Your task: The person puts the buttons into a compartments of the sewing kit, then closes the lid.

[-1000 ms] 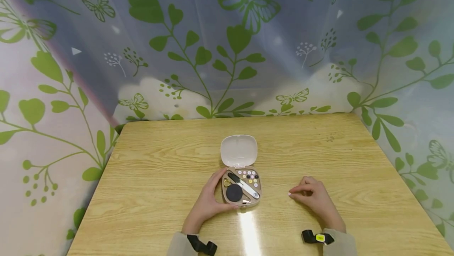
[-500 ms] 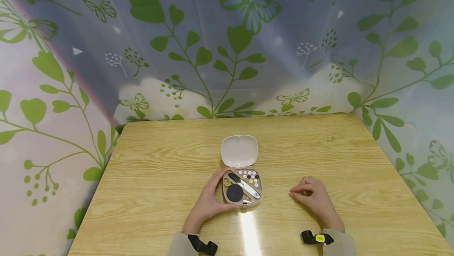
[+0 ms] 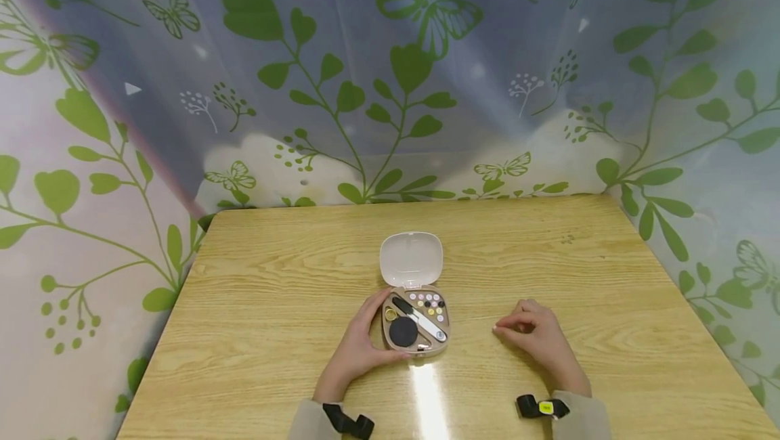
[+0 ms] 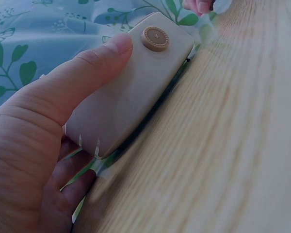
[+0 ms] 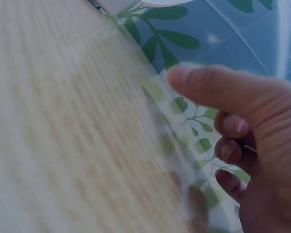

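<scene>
My left hand (image 3: 355, 352) grips the left side of a small pale sewing kit (image 3: 443, 344), thumb at the front and fingers behind. In the left wrist view the thumb rests on the kit's front wall beside a brown button-shaped catch (image 4: 155, 39). The kit's lid (image 3: 411, 258) stands open at the back. Inside are a round black piece (image 3: 403, 332), a white tool with a black end (image 3: 429, 325), a gold ring (image 3: 390, 315) and several small buttons (image 3: 431, 301). To the right, my right hand (image 3: 542, 338) holds thumb and forefinger together, with a tiny white thing at their tips, too small to identify.
The kit and hands are over a wood-grain table (image 3: 274, 264). A leaf-and-butterfly patterned curtain (image 3: 390, 88) hangs behind the table and along both sides. Black straps with small cameras (image 3: 347, 421) sit on both wrists.
My right hand has shifted very slightly left and away from me, fingertips still together. The left hand and the kit stay where they were.
</scene>
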`<state>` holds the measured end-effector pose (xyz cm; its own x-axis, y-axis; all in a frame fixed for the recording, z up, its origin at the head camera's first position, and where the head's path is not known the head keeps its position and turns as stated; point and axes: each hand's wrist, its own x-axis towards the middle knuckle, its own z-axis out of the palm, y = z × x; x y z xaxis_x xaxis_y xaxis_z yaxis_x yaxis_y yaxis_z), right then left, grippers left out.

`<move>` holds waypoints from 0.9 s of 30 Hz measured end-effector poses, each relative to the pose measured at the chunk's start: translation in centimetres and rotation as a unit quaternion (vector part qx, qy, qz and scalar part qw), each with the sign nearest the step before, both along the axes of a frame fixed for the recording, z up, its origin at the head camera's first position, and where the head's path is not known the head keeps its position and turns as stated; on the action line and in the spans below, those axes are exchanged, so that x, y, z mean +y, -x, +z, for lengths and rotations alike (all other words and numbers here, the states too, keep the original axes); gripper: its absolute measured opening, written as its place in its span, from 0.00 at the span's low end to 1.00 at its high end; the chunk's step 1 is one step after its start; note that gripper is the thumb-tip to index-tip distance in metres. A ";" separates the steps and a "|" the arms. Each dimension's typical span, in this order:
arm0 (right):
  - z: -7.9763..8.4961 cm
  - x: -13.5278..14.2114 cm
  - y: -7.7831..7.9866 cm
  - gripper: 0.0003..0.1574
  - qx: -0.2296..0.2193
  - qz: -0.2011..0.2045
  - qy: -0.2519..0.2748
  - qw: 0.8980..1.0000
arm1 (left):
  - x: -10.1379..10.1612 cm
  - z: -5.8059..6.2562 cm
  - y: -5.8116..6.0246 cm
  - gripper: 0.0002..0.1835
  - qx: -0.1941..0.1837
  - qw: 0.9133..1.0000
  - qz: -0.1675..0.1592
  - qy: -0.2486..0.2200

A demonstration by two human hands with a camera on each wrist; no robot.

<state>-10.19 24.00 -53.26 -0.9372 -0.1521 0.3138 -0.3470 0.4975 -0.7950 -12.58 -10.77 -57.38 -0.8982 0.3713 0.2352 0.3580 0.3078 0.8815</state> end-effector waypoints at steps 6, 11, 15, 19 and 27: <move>-2.0 0.7 1.3 0.11 0.017 0.008 0.002 1.000 | 0.0 0.0 0.0 0.62 -0.005 1.000 0.001 -0.003; -2.2 0.6 2.0 0.13 0.059 0.021 -0.002 0.998 | 0.0 -0.1 0.0 0.62 -0.003 1.000 0.000 -0.003; -1.3 -0.2 2.2 0.15 0.118 0.048 0.007 0.992 | 0.0 0.0 0.0 0.62 -0.002 1.000 -0.001 -0.006; 0.6 -1.3 1.9 0.15 0.129 0.056 0.010 0.990 | 0.0 0.0 0.0 0.62 -0.006 1.000 -0.001 -0.007; 2.4 -2.5 2.0 0.14 0.131 0.053 0.002 0.990 | 0.0 0.0 0.0 0.62 -0.009 1.000 -0.002 -0.005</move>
